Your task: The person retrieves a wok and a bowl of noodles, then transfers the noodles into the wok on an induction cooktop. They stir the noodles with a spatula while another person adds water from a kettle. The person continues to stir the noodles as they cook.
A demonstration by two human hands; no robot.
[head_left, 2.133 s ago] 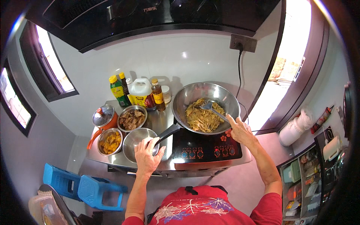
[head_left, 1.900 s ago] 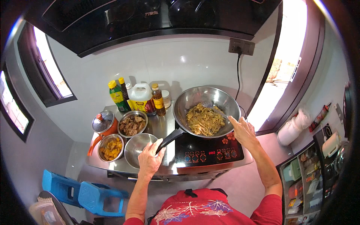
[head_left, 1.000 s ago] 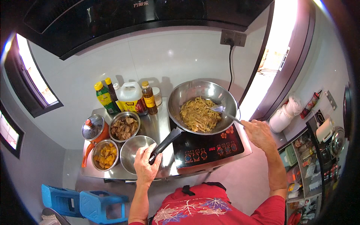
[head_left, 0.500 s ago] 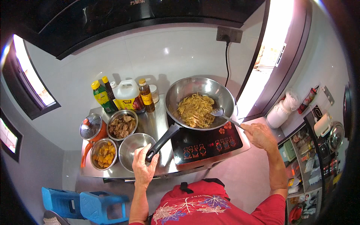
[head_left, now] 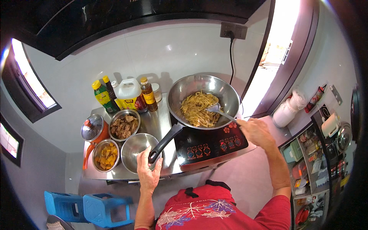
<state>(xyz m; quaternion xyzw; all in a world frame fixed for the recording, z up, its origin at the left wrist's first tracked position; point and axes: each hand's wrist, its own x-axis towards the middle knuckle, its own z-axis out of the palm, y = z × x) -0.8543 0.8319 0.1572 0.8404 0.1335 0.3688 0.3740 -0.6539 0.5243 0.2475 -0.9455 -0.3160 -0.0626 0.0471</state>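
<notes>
— Hands?
— Left hand (head_left: pixel 148 173) closed round the black handle (head_left: pixel 165 142) of the steel wok (head_left: pixel 203 100); right hand (head_left: pixel 256 132) gripping a metal spatula (head_left: pixel 219 111).
— Wok position?
— On the black induction cooker (head_left: pixel 209 145), holding shredded yellow food (head_left: pixel 197 109), spatula blade resting in it.

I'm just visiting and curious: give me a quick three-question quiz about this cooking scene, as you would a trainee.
1. True or false: the left hand grips the black handle of the wok.
2. What does the right hand hold? A) a bottle B) a metal spatula C) a lid
3. Of the three steel bowls left of the cooktop, which one holds no food?

Key:
1. True.
2. B; the metal spatula has its blade in the noodles.
3. The empty bowl nearest the left hand; the others hold meat pieces and yellow chunks.
</notes>
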